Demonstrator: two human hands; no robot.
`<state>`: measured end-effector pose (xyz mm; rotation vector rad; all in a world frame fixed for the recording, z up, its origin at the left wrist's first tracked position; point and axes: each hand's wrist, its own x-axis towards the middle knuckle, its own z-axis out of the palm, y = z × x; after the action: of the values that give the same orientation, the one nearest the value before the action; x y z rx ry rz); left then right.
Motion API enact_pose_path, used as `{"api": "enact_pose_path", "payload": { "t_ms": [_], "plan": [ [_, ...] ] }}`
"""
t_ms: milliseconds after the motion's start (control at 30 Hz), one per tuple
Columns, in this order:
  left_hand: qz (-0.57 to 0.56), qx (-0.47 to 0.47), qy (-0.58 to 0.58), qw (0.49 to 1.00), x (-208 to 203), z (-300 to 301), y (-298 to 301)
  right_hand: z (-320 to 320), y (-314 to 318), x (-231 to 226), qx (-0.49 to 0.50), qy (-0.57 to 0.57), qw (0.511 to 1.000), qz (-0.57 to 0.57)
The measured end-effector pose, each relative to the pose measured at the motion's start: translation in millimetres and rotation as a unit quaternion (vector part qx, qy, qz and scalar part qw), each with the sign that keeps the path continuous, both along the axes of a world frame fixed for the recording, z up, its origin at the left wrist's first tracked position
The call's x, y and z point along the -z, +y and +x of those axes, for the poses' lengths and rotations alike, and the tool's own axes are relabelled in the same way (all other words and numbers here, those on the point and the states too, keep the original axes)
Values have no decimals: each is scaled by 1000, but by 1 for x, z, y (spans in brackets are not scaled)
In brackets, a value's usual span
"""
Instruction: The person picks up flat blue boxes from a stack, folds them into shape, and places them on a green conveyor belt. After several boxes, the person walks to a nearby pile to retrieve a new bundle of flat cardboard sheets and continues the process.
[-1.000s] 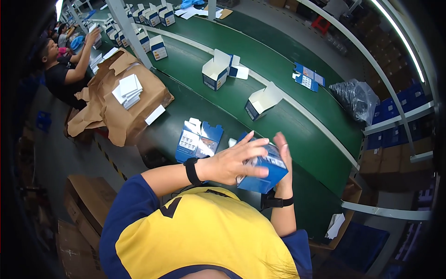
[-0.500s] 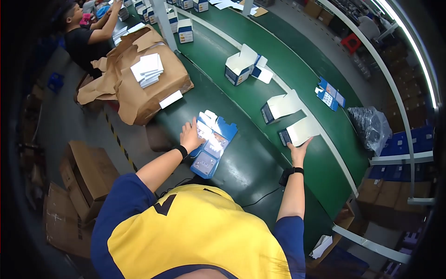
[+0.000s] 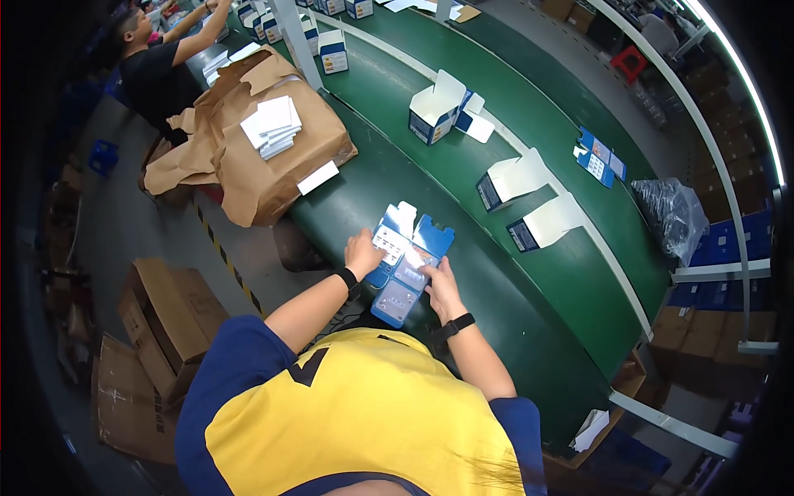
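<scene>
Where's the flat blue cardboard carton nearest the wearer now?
In the head view, the flat blue carton is near centre, between the left hand and right hand.

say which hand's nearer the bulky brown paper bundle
Left. The left hand is right of and below the bundle in view; the right hand is farther right, touching the flat blue cardboard carton.

Bright yellow shirt (image 3: 356, 413), short navy left sleeve (image 3: 244, 364), matching navy right sleeve (image 3: 516, 426), curved navy neckband (image 3: 356, 475) at the near edge, angular black mark (image 3: 309, 369) on the left front, black left wristband (image 3: 346, 277), black right wristband (image 3: 454, 326)
</scene>
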<state>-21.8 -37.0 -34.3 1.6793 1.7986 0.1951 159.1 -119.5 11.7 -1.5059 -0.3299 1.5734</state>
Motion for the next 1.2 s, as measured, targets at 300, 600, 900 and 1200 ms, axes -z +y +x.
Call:
{"api": "enact_pose_path", "payload": {
  "t_ms": [300,600,900,1200],
  "plan": [
    [-9,-225,-396,890,-76,35,-2,-5,-31,-57,87,-12,974,207],
    [-39,119,-521,844,-161,82,8,9,-60,-84,3,-307,898,315],
    [-200,232,-592,745,-169,106,-28,49,-75,-107,150,-91,923,342],
    [-230,449,-469,725,-179,109,-56,76,-70,-134,205,-188,905,324]
  ]
}}
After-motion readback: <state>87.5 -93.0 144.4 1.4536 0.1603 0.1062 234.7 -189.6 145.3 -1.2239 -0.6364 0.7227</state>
